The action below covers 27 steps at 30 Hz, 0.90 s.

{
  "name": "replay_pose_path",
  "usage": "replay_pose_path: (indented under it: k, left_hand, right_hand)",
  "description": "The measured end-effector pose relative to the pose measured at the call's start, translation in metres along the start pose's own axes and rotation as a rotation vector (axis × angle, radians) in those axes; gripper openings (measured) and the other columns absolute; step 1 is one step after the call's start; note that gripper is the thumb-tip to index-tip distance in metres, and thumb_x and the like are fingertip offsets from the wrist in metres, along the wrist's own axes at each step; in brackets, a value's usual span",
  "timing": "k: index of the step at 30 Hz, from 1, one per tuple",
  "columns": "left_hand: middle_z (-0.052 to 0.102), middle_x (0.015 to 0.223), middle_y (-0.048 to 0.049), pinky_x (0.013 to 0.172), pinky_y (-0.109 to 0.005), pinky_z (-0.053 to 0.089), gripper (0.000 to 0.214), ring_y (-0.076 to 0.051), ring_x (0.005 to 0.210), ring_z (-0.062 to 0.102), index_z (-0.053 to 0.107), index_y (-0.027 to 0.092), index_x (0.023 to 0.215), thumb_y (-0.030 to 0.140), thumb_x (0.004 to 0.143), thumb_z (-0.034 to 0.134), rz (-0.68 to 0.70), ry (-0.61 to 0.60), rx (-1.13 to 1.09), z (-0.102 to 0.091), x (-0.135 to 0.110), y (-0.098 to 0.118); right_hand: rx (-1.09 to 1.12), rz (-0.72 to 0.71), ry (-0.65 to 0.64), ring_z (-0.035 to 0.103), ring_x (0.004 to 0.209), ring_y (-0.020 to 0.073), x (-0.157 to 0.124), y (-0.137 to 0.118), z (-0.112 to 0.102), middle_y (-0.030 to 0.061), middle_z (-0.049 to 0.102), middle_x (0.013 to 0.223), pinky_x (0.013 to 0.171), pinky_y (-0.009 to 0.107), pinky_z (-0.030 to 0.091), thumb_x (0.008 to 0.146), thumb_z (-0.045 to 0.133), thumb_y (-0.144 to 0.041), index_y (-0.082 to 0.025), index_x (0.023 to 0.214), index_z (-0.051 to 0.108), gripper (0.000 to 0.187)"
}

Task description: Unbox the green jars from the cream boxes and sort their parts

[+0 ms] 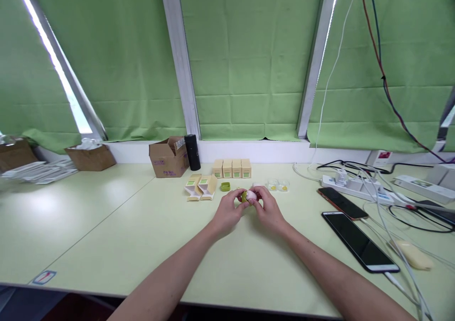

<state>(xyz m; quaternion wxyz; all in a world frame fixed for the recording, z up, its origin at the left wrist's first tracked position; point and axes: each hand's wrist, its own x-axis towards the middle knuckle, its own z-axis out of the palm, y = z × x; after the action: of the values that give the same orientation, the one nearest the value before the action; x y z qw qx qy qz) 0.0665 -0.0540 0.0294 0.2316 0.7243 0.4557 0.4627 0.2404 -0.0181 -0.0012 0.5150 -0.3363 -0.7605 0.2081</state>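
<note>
Between my fingertips, over the middle of the table, is a small rounded white piece (251, 195) with a green part (244, 197) against its left side. My left hand (230, 209) pinches the green part, and my right hand (267, 208) grips the white one. Just beyond my left hand lies a small green square container (225, 187). Clear round cups with yellow centres (278, 185) sit beyond my right hand. Two opened small cardboard boxes (201, 187) lie to the left, and a row of several closed small boxes (232, 168) stands behind.
A cardboard carton (169, 157) and a black cylinder (192, 152) stand at the back near the green blinds. On the right lie two phones (359, 241), a white power strip (357, 188) and tangled cables. A brown box (91, 157) and white stacked items (42, 170) are far left.
</note>
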Motion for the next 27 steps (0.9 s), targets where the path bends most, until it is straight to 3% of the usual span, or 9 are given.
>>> replay_pose_path:
  k: [13, 19, 23, 27]
  left_hand:
    - [0.073, 0.094, -0.0051, 0.068, -0.03, 0.048, 0.03, -0.017, 0.076, 0.059, 0.073, 0.018, 0.11, 0.039, 0.09, 0.065, -0.06, 0.042, -0.042, 0.005, 0.004, -0.002]
    - [0.075, 0.115, -0.0123, 0.084, -0.037, 0.054, 0.036, -0.023, 0.096, 0.069, 0.069, 0.017, 0.118, 0.035, 0.087, 0.068, -0.159, 0.077, -0.137, 0.006, 0.005, -0.018]
    - [0.073, 0.121, -0.0121, 0.091, -0.038, 0.054, 0.037, -0.024, 0.108, 0.068, 0.066, 0.019, 0.122, 0.03, 0.088, 0.068, -0.098, 0.122, -0.16, 0.005, 0.007, -0.024]
    - [0.072, 0.123, -0.0113, 0.092, -0.036, 0.054, 0.038, -0.023, 0.115, 0.067, 0.064, 0.02, 0.124, 0.025, 0.086, 0.069, -0.072, 0.142, -0.205, 0.004, 0.008, -0.026]
  right_hand:
    - [0.312, 0.217, 0.062, 0.065, 0.085, 0.022, 0.001, 0.003, 0.012, 0.0067, 0.071, 0.097, 0.08, 0.038, 0.056, 0.092, 0.062, -0.053, -0.021, 0.109, 0.064, 0.036]
    - [0.626, 0.361, 0.268, 0.069, 0.079, 0.0217, 0.013, 0.014, -0.003, 0.0072, 0.074, 0.094, 0.083, 0.043, 0.059, 0.079, 0.073, -0.066, -0.02, 0.103, 0.067, 0.052]
    - [0.884, 0.436, 0.251, 0.073, 0.087, 0.0264, 0.017, 0.025, -0.016, 0.0092, 0.076, 0.095, 0.078, 0.043, 0.061, 0.075, 0.079, -0.064, -0.021, 0.092, 0.07, 0.047]
    - [0.931, 0.443, 0.198, 0.075, 0.092, 0.0279, 0.016, 0.026, -0.02, 0.01, 0.077, 0.102, 0.074, 0.042, 0.061, 0.081, 0.073, -0.061, -0.022, 0.094, 0.07, 0.041]
